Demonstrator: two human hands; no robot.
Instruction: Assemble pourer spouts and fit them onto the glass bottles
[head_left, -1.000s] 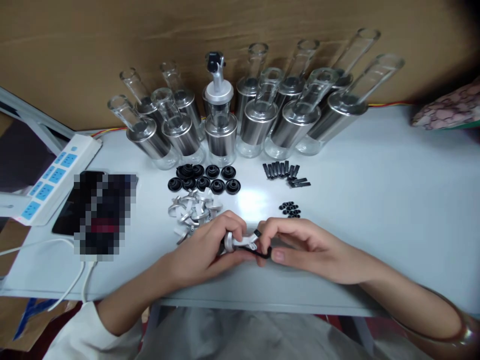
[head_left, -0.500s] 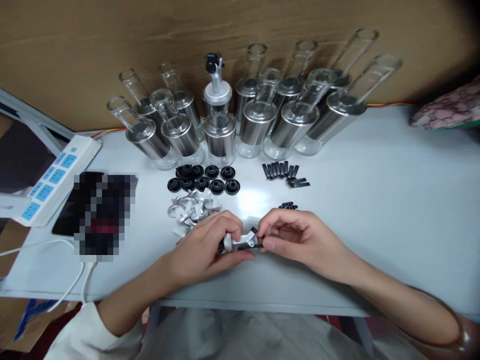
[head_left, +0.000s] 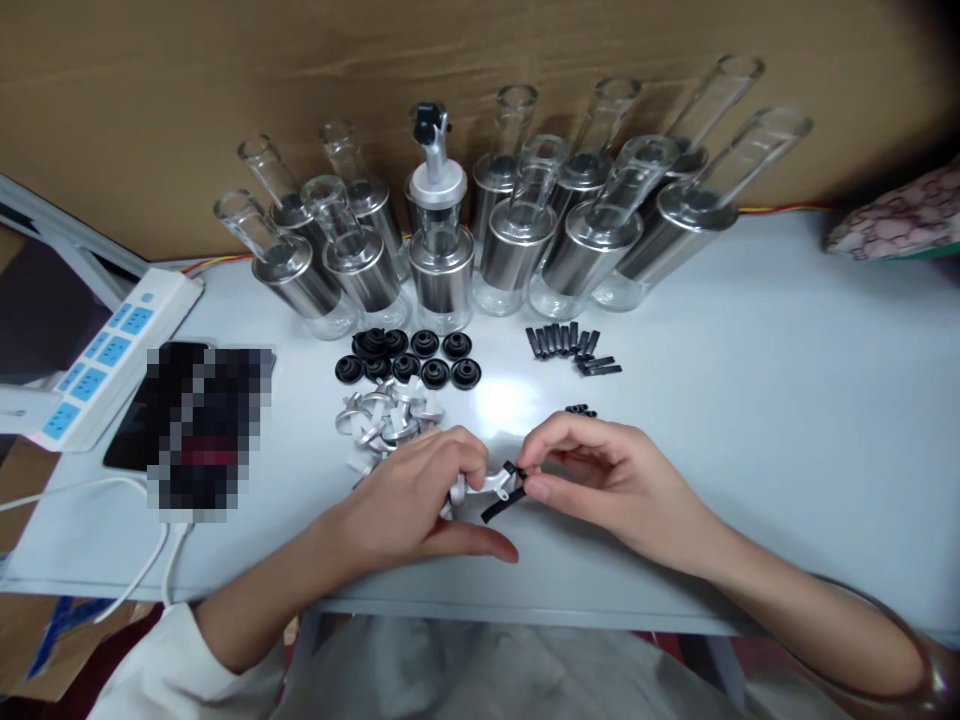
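Your left hand is curled round the base of a small silver spout, with the thumb stretched out flat along the table. Your right hand pinches a thin black strip between thumb and forefinger, right at the spout's tip. Both pieces sit just above the near edge of the table, between your hands.

The spout looks like light, stiff metal with a smooth finish, so it is likely to be slippery. The wider round base seems the surest place to grip it. The black strip looks like light plastic, narrow enough to twist or slip, so it is probably best pinched near the end that meets the spout.

Just beyond your left knuckles lies a pile of loose silver spouts, close enough to nudge. Behind it are black round gaskets, with a row of black sticks to their right. A few small black rings peek out past your right fingers. Glass and steel bottles stand along the back, well apart from your hands. A power strip and a phone lie to the left.
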